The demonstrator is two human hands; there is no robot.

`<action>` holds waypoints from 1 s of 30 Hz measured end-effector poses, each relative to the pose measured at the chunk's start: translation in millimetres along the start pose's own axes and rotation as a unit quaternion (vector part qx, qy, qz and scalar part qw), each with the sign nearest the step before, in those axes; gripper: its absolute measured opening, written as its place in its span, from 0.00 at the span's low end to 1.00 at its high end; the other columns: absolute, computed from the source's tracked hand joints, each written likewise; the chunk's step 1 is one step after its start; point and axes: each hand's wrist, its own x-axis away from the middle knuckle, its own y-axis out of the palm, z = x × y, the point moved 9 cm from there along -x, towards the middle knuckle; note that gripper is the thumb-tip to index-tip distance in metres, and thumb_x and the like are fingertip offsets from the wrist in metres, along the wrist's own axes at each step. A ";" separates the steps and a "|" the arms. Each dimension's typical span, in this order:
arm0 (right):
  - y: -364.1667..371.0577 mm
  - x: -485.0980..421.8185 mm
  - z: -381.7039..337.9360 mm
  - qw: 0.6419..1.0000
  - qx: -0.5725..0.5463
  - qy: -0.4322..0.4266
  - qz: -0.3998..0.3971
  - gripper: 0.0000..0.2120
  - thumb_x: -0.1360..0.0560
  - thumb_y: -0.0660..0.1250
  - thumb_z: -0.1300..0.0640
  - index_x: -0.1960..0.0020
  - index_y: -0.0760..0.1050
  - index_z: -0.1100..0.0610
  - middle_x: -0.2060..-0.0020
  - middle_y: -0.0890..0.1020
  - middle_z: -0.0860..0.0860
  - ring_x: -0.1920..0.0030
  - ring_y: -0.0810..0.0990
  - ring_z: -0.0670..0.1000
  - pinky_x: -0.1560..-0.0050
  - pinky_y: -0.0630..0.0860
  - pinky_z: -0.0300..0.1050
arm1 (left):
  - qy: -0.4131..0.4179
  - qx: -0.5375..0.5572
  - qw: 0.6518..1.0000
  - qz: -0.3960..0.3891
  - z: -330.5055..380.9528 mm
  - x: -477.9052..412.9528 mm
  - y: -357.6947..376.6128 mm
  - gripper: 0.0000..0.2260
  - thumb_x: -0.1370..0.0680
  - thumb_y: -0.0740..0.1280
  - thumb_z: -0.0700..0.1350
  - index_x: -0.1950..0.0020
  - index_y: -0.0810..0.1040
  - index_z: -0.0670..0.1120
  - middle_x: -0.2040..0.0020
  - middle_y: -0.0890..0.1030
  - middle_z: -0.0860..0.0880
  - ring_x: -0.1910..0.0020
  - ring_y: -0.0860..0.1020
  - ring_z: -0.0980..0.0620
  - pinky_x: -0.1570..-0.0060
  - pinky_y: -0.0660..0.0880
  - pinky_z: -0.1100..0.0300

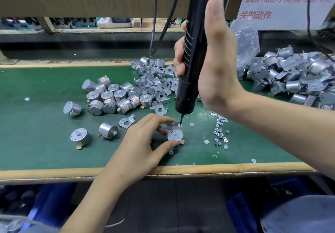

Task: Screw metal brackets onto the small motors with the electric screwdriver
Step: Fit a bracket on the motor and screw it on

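My right hand point(215, 66) grips the black electric screwdriver point(192, 51) upright, thumb stretched up along its body. Its bit touches down on a metal bracket point(173, 124) that lies on top of a small silver motor point(175, 134). My left hand point(143, 142) pinches that motor between thumb and fingers on the green mat point(45, 151). A loose bracket point(126, 122) lies just left of my left hand. Two single motors point(108, 130) point(81, 137) lie further left.
A cluster of bare motors point(110, 97) and a heap of brackets point(154, 80) sit behind the work spot. Assembled motors point(293, 77) pile up at the right. Screws and white washers point(220, 133) are scattered right of the motor. The bench's wooden edge point(199, 168) runs in front.
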 end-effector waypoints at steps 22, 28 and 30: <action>17.9 11.8 15.0 0.998 -0.021 0.023 -0.059 0.26 0.26 0.57 0.37 0.52 0.70 0.62 0.73 0.74 0.55 0.76 0.70 0.54 0.72 0.69 0.44 | 0.010 -0.014 1.000 -0.001 1.0 -1.8 2.9 0.12 0.25 0.72 0.51 0.44 0.78 0.49 0.47 0.77 0.58 0.54 0.75 0.63 0.56 0.65 0.74; 18.0 14.5 15.8 0.998 -0.019 0.012 -0.061 0.31 0.27 0.57 0.37 0.51 0.71 0.67 0.74 0.73 0.55 0.77 0.70 0.54 0.73 0.68 0.44 | -0.004 -0.026 1.000 -0.003 -0.8 -0.1 3.8 0.18 0.26 0.74 0.50 0.39 0.74 0.52 0.50 0.74 0.66 0.52 0.74 0.67 0.54 0.65 0.77; 18.2 15.4 16.5 0.998 -0.019 0.008 -0.060 0.31 0.26 0.60 0.35 0.52 0.70 0.65 0.74 0.73 0.54 0.78 0.70 0.53 0.73 0.68 0.44 | -0.008 -0.021 0.999 -0.025 -1.3 -0.3 8.1 0.21 0.26 0.74 0.52 0.36 0.73 0.53 0.48 0.75 0.67 0.50 0.74 0.67 0.51 0.66 0.76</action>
